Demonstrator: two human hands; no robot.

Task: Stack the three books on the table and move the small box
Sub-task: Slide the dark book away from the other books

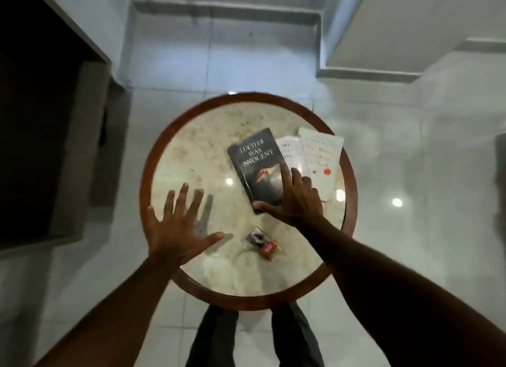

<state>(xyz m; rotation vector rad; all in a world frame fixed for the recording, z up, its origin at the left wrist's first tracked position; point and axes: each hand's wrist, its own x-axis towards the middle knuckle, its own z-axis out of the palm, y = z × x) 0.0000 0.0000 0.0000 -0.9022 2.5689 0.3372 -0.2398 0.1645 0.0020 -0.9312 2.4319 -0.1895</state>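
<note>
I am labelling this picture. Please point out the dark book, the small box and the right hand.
dark book (pixel 253 158), head view, upper part of its front cover.
small box (pixel 263 243), head view, middle of its top face.
right hand (pixel 297 199), head view, back of the hand.

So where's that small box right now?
In the head view the small box lies near the round table's near edge, between the left hand and right forearm, just below the dark book.

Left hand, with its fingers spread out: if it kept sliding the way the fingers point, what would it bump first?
Probably nothing: ahead of the left hand is only bare table; the dark book lies off to its right.
</note>
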